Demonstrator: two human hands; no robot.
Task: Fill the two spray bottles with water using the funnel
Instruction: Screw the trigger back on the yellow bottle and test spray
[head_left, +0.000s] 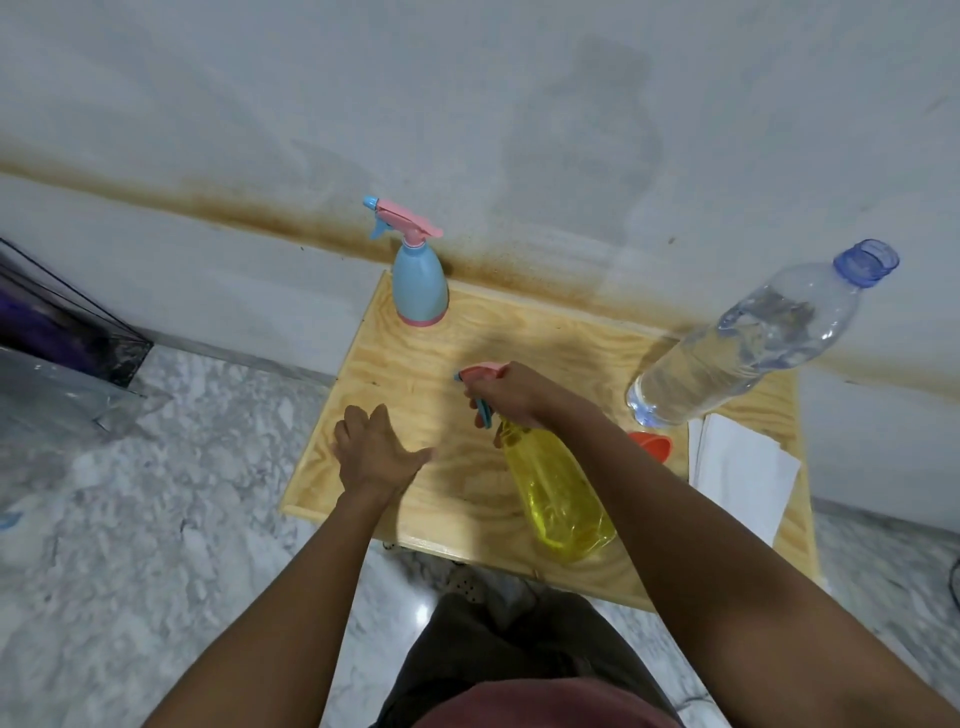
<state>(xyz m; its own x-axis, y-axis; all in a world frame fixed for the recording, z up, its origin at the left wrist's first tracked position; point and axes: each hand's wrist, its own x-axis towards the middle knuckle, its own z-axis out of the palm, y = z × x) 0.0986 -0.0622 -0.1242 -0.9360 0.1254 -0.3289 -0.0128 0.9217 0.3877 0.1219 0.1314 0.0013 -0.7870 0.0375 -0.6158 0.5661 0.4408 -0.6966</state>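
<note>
My right grip (511, 389) clasped the head of the yellow spray bottle (558, 493) at the front of the surface (415, 364), likely to unscrew it; my left grip (374, 449) hung wide, empty. Farther, the funnel (652, 444) and water bottle (753, 338) waited rightward, the blue spray bottle (420, 283) farthest, capped.

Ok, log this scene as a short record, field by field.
right hand: grips the sprayer top of the yellow spray bottle
left hand: open, holds nothing, over the table
blue spray bottle: upright at the far left corner, sprayer on
water bottle: far right, holds water
funnel: orange, on the table by the water bottle, partly hidden by the right arm
white paper: at the right edge
</note>
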